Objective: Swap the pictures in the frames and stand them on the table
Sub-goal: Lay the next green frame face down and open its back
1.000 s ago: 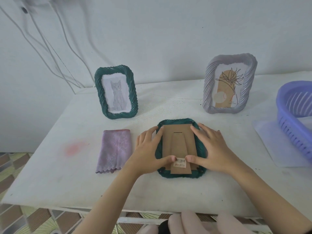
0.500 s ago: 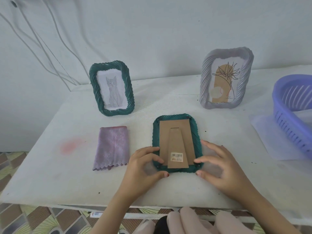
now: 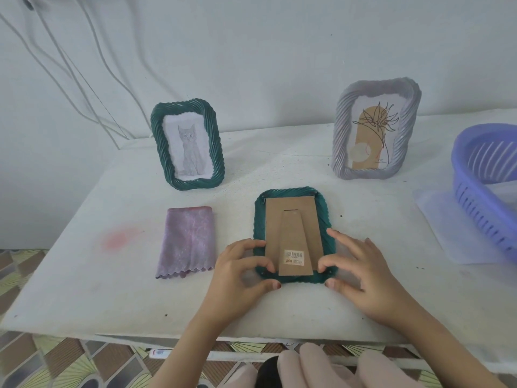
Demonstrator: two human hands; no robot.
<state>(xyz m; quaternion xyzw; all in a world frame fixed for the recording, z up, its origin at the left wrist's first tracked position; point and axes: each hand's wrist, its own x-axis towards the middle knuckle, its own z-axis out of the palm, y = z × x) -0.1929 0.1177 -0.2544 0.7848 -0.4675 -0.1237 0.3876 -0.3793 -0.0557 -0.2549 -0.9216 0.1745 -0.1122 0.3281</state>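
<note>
A dark green frame (image 3: 293, 196) lies face down in the middle of the white table (image 3: 279, 169), its brown cardboard back and stand facing up. My left hand (image 3: 237, 278) pinches the frame's near left corner with fingers and thumb. My right hand (image 3: 361, 270) does the same at the near right corner, fingertips on the cardboard edge. A second green frame (image 3: 159, 141) with a cat drawing stands at the back left. A grey frame (image 3: 340, 130) with a plant drawing stands at the back right.
A folded purple cloth (image 3: 186, 240) lies left of the flat frame. A blue plastic basket (image 3: 486, 186) rests on a clear sheet (image 3: 447, 228) at the right edge. Cables (image 3: 84, 88) hang on the wall behind. The table's near edge is just below my wrists.
Both hands have slid from the frame's sides and top down to its near corners. The frame has stayed flat in place.
</note>
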